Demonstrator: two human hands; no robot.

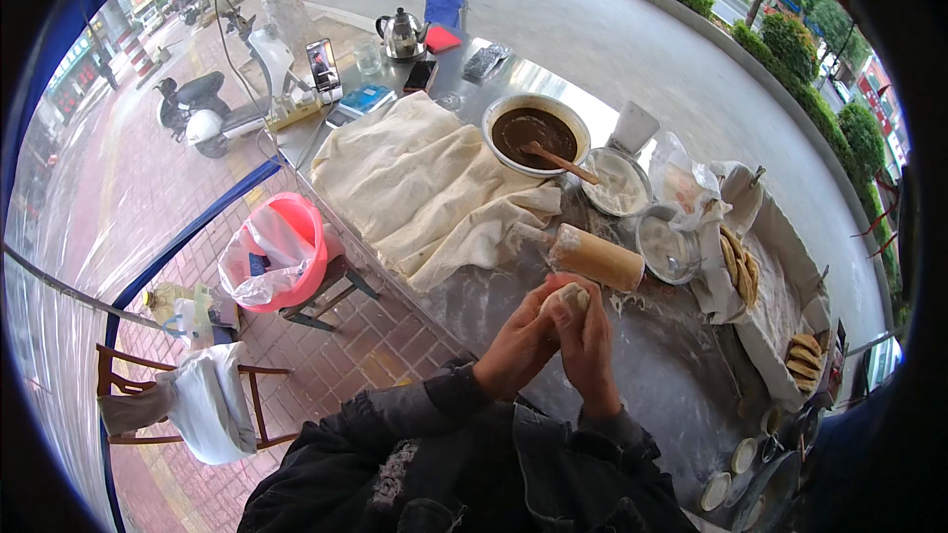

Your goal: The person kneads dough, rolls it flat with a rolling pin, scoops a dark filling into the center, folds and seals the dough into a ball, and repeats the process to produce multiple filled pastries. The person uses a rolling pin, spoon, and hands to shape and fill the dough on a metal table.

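Between them, my left hand [520, 337] and my right hand [590, 344] cup a small piece of pale dough [566, 297] above the metal worktable [637, 377]. My fingers wrap around the dough and hide part of it. Just beyond my fingertips lies a thick wooden rolling pin [598, 259], dusted with flour. A floury cream cloth [415, 178] covers the table to the left of it. Farther back stands a bowl of dark brown paste [535, 135], and a wooden spoon [555, 158] leans on its rim.
Right of the pin are a flour bowl [616, 181], another metal bowl [668, 244] and a cloth-lined tray [778, 311] holding flat breads [803, 363]. Kettle [404, 35] and phone [324, 66] stand at the far end. A pink bin [315, 259] and a chair [255, 407] are at left.
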